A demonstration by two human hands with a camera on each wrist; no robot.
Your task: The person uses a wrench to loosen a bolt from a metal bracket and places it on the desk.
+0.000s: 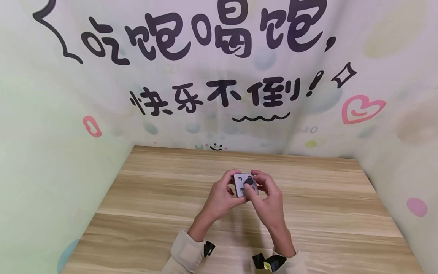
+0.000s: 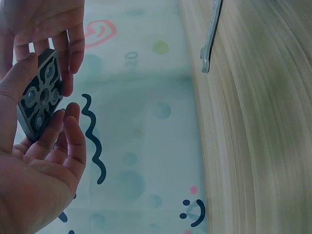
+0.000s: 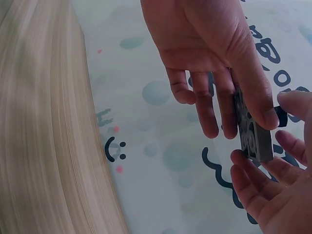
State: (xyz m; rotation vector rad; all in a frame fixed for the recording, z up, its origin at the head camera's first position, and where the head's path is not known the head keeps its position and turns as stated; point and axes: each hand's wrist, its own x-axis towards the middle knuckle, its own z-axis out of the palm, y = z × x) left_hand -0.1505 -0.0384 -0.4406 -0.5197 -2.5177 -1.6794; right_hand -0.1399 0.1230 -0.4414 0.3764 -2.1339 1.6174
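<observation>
A small square grey metal plate (image 1: 241,182) with round holes is held above the table between both hands. A black knob-like piece (image 1: 249,181) stands out from its front face, toward the upper right. My left hand (image 1: 220,196) grips the plate by its left side and lower edge. My right hand (image 1: 270,199) holds the right side, its thumb on the front beside the black piece and other fingers behind. In the left wrist view the plate's back (image 2: 44,96) shows raised ribs, holes near the corners and a central hole. Fingers hide parts of the edges.
The wood-grain table (image 1: 143,190) spreads below both hands. A printed fabric wall (image 1: 212,133) stands at the back, with side walls left and right. Black devices (image 1: 270,262) sit at both wrists. A narrow grey strip (image 2: 210,41) with a hooked end appears in the left wrist view.
</observation>
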